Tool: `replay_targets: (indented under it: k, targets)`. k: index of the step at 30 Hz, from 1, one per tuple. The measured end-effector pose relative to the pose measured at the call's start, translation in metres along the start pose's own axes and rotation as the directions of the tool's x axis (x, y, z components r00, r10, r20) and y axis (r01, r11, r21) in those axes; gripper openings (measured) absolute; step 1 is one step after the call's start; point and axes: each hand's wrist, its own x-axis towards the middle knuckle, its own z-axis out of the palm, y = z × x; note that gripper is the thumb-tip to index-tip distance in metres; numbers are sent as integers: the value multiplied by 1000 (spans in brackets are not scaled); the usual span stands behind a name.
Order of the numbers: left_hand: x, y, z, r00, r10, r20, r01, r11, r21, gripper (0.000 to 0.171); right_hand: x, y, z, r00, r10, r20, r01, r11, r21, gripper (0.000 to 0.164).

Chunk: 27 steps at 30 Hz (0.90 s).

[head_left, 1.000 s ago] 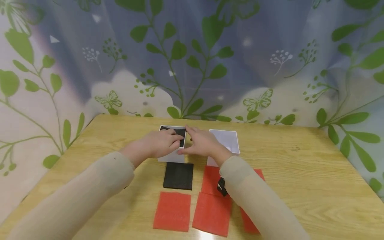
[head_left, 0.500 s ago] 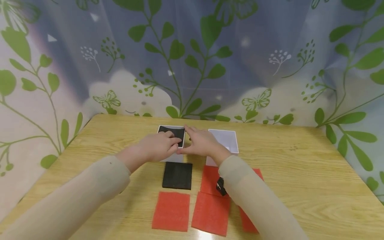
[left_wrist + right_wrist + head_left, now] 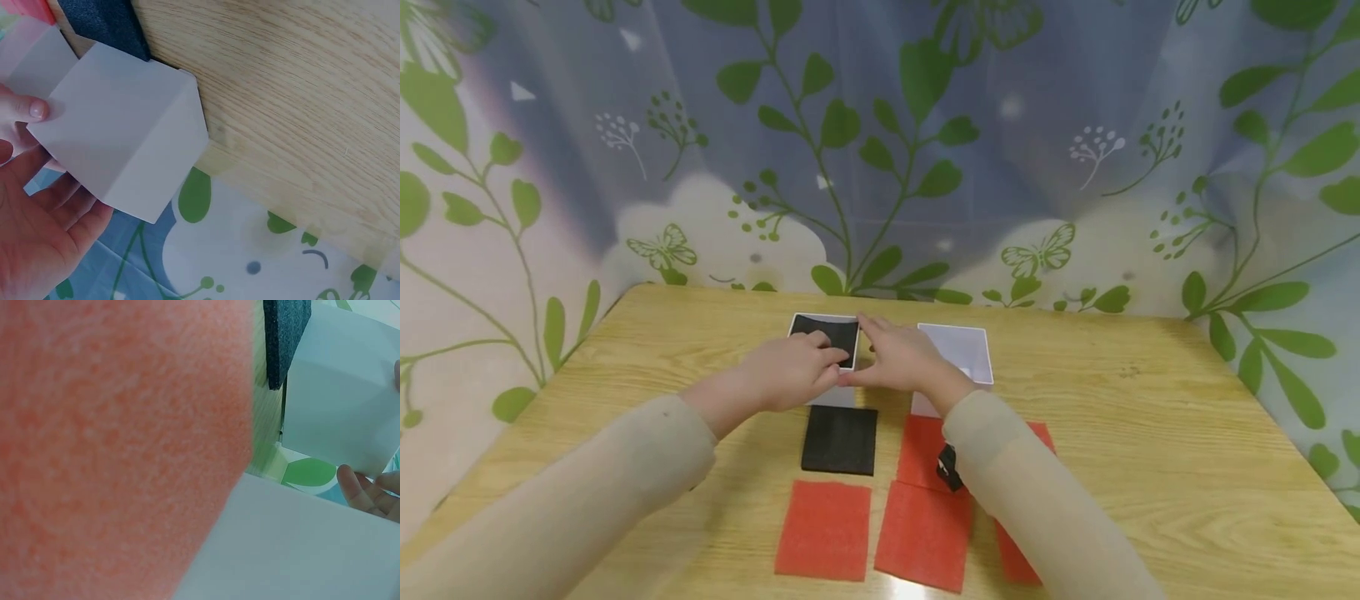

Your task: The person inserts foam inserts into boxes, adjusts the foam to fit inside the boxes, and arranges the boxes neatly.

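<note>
The left hand lies across the near rim of the left white box, fingers stretched onto the black sheet inside its mouth. The right hand seems to grip that box, thumb by the near right corner, fingertips by the far one. I'd worry about that sheet: its far edge sags between raised corners, so uneven pressing could buckle it or jam a corner against the wall. Should the right hand slacken, a hard push might tip the box towards the black square just on its near side, or shove it into the right box.
</note>
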Motion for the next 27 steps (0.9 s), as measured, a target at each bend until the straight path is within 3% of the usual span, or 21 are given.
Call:
replay_targets:
  k: [9, 16, 27]
  targets:
    - [-2, 4, -1, 1000, 27, -10, -27, 1000, -3, 44, 0, 1, 0, 1000, -1, -15, 1, 1000, -8, 103]
    - [-6, 6, -3, 998, 30, 61, -27, 998, -54, 46, 1, 1, 1, 1000, -11, -9, 11, 1000, -9, 104]
    - [-7, 3, 1, 1000, 29, -5, -30, 997, -65, 45, 0, 0, 0, 1000, -1, -16, 1, 1000, -6, 106]
